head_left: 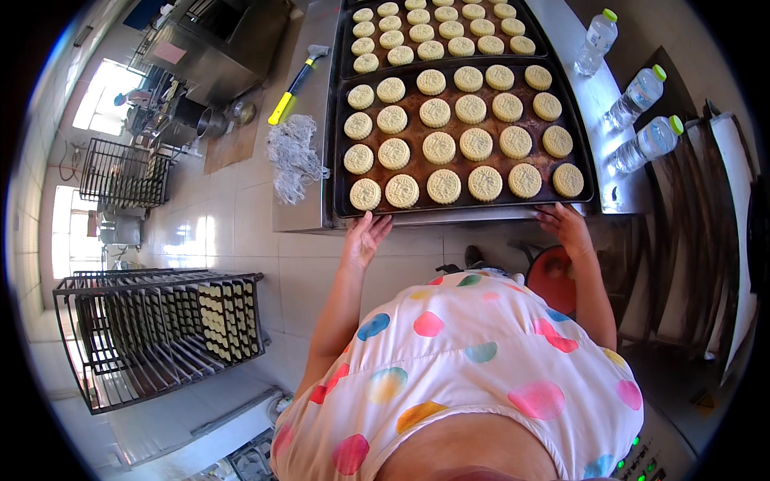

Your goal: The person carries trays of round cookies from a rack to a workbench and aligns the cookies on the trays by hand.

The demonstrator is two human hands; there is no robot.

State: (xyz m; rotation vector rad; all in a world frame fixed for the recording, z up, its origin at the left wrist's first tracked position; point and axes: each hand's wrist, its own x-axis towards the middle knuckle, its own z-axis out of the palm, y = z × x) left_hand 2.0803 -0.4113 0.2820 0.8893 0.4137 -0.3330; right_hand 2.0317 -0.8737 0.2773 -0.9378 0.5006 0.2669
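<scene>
A dark baking tray (377, 210) lies on the steel table before me, with several rows of pale round pastries (443, 185), each with a stamped top and a fluted edge. My left hand (366, 239) is at the left part of the tray's near rim, fingertips against it and fingers apart. Toward the right corner of the same rim is my right hand (568, 228), its fingers also spread, touching the edge. Neither hand visibly wraps round the tray. Directly behind it lies a second tray (449, 62) with similar pastries, cut off by the upper edge of the picture.
Left of the trays on the table (313, 196) lie a yellow-and-black scraper (297, 86) and a grey tangle of string (293, 156). Three water bottles (642, 96) line the right side. A wheeled rack (160, 321) with filled trays stands at lower left. A red stool (552, 280) is below the table.
</scene>
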